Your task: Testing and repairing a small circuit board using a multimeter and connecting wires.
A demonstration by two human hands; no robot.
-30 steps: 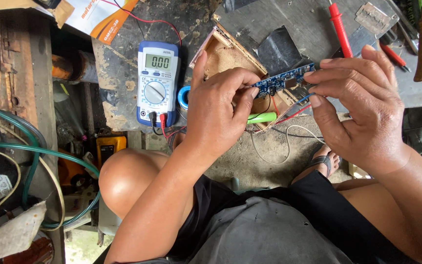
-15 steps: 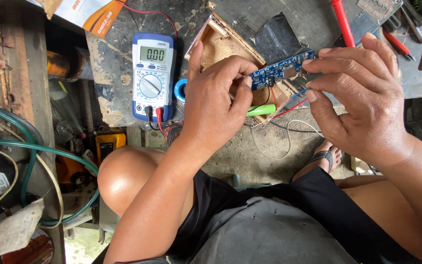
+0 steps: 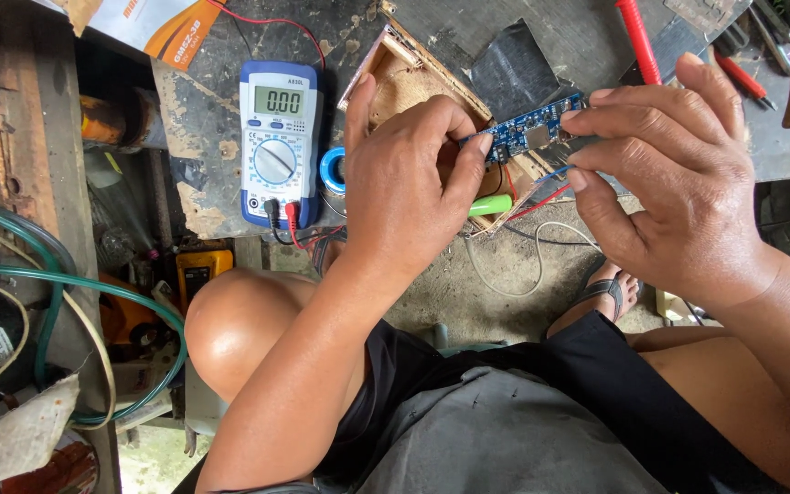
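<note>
Seen from the head camera, the left hand [image 3: 409, 169] pinches one end of a small blue circuit board [image 3: 530, 134] between thumb and fingertips, while the right hand [image 3: 678, 178] closes its fingertips on the board's other end and on thin red and blue wires [image 3: 552, 183] that trail below it. Both grips are narrow pinches, and the board is held in the air above the edge of a shallow wooden box [image 3: 404, 78] on the dark worktop [image 3: 468, 27]. Just below the board, a green cylindrical piece [image 3: 491, 205] pokes out between the hands. A blue-cased multimeter [image 3: 278, 142] lies to the left of the left hand, its red and black leads plugged in at the bottom, and a blue solder spool [image 3: 333, 171] sits just beside it, partly hidden by the left wrist. A red-handled tool [image 3: 637, 38] rests on the worktop above the right hand. Green hoses [image 3: 66, 284] curl at the far left, near the person's bare knee [image 3: 244, 325].
</note>
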